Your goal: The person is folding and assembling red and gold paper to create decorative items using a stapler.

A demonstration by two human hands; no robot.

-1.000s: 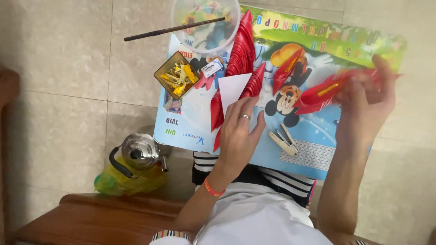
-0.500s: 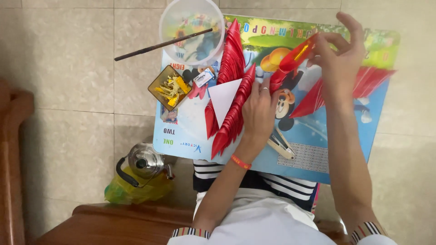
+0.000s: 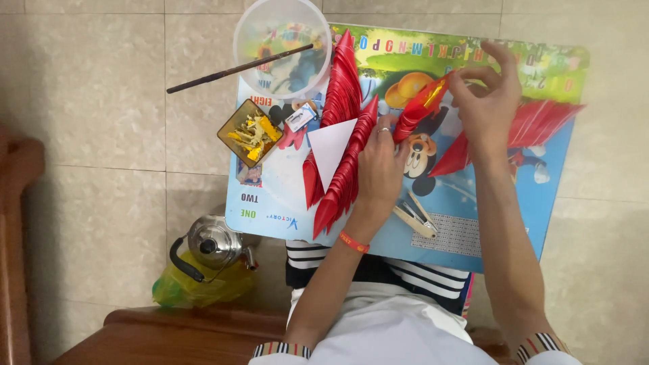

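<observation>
My left hand [image 3: 380, 165] presses down on a long row of folded red paper pieces [image 3: 341, 135] lying on a colourful cartoon board [image 3: 514, 203] across my lap. A white paper triangle [image 3: 331, 150] lies on that row. My right hand [image 3: 488, 101] pinches a folded red paper piece with a gold strip [image 3: 420, 107] above the middle of the board, just right of my left hand. Another fan of red folded paper [image 3: 541, 123] lies under my right wrist.
A clear plastic bowl [image 3: 270, 27] with a dark stick [image 3: 230, 69] across it stands at the board's far left corner. A small square box of yellow scraps [image 3: 249, 132], a stapler [image 3: 416, 217], a metal kettle [image 3: 213, 243] on a green bag and wooden furniture [image 3: 169, 334] are nearby.
My right hand has carried the red piece from the board's right edge to its middle, closer to my left hand. My left hand has stayed on the red row.
</observation>
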